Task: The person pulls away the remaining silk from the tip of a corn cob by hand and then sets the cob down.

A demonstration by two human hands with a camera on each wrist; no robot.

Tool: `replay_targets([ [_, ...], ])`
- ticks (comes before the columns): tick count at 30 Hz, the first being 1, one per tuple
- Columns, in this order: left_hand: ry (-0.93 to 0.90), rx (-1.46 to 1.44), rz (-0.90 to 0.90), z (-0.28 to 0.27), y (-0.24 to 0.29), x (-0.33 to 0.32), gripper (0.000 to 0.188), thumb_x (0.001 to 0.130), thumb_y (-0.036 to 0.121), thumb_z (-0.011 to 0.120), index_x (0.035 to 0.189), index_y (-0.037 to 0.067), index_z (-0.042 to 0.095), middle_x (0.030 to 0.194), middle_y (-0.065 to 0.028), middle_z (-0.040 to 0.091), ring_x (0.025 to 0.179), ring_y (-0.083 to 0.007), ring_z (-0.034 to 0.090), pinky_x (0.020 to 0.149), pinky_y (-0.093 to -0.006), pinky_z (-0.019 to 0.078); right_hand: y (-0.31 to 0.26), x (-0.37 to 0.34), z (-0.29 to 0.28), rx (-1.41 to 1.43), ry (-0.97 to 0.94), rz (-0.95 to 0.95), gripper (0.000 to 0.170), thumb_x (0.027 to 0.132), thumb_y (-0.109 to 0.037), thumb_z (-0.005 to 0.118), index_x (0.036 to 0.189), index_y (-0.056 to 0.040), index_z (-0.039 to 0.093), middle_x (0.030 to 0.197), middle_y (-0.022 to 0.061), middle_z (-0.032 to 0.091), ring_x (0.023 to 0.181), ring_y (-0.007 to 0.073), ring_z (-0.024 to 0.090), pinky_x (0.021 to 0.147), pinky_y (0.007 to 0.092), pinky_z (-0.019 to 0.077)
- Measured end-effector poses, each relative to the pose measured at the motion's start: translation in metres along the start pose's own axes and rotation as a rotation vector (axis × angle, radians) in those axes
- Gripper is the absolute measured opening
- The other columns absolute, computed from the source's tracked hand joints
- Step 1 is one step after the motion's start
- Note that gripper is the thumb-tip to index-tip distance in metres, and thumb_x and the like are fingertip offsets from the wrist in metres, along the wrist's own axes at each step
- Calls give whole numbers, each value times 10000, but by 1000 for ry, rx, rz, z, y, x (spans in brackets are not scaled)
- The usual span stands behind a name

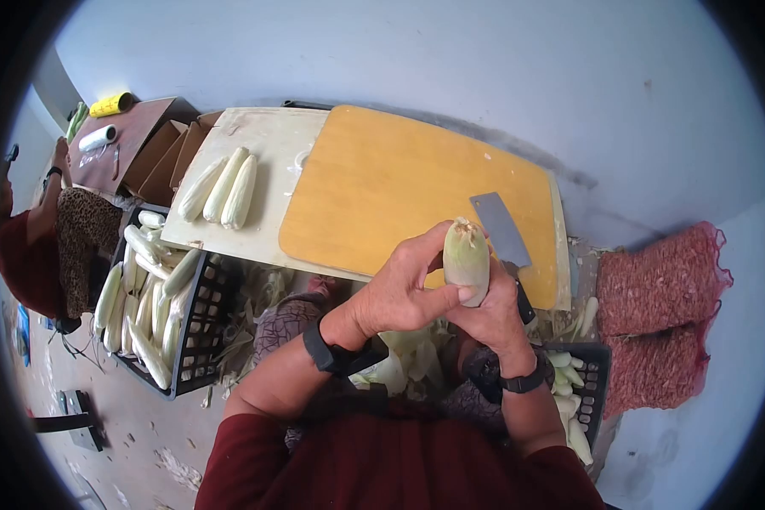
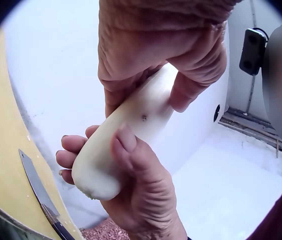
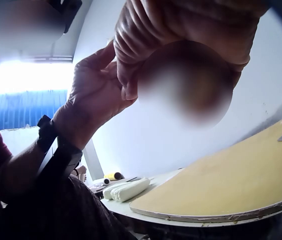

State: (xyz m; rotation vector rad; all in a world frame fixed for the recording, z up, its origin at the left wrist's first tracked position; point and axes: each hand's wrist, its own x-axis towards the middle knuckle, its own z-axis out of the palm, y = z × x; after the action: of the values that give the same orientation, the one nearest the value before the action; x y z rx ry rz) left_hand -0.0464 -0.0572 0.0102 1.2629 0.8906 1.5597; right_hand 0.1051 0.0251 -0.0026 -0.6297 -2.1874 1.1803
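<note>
Both hands hold one pale, husked-looking corn ear (image 1: pixel 466 262) up over the near edge of the yellow board (image 1: pixel 399 187). The left hand (image 1: pixel 404 285) has its fingers and thumb round it; in the left wrist view that hand (image 2: pixel 161 45) grips one end. My right hand (image 1: pixel 497 314) wraps the other end, and its thumb lies along the ear (image 2: pixel 123 125) in the left wrist view. A small dark spot shows on the ear's side. A cleaver (image 1: pixel 501 229) lies on the board just beyond the right hand.
Several pale ears (image 1: pixel 221 191) lie on the whitish board at left. A black crate (image 1: pixel 183 340) of ears stands at lower left, another crate (image 1: pixel 599 374) at lower right. Red mesh sacks (image 1: pixel 663 323) lean at the right wall. A person (image 1: pixel 38 229) is at far left.
</note>
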Motion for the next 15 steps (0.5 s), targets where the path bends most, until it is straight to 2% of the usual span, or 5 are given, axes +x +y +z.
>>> replay_targets([
  [3,-3,107,97,0,-1,3,558,797,89,680,1293,6,439,1165,-101,552,1112,-186,526,972,-338,415,-1,-3,1,-75,55,-36,495,641,-128,821,1032,23,558,900,152,676,821,225,680,729,341,540],
  [5,61,405,233,-2,2,5,586,789,96,691,1300,-9,423,1173,-118,546,1117,-199,527,972,-340,414,-3,-4,2,-107,84,-58,470,638,-137,821,996,19,560,865,146,678,798,231,684,711,345,543],
  [9,246,181,228,7,3,5,530,814,84,674,1269,-25,426,1157,-122,547,1115,-197,530,959,-335,420,-3,-5,6,-248,210,1,499,610,-135,834,1000,16,561,818,143,674,767,245,688,682,351,544],
  [11,406,66,255,10,6,6,364,830,59,631,1145,-51,487,1030,-112,580,972,-182,596,886,-332,487,0,-6,7,-295,240,17,508,598,-133,839,997,15,562,809,144,673,756,252,688,676,353,544],
  [15,443,109,220,8,6,3,278,848,22,597,1091,-54,485,1001,-102,587,932,-162,619,829,-304,516,3,-8,7,-292,270,-22,529,576,-131,851,989,19,556,787,148,669,730,275,686,659,362,544],
])
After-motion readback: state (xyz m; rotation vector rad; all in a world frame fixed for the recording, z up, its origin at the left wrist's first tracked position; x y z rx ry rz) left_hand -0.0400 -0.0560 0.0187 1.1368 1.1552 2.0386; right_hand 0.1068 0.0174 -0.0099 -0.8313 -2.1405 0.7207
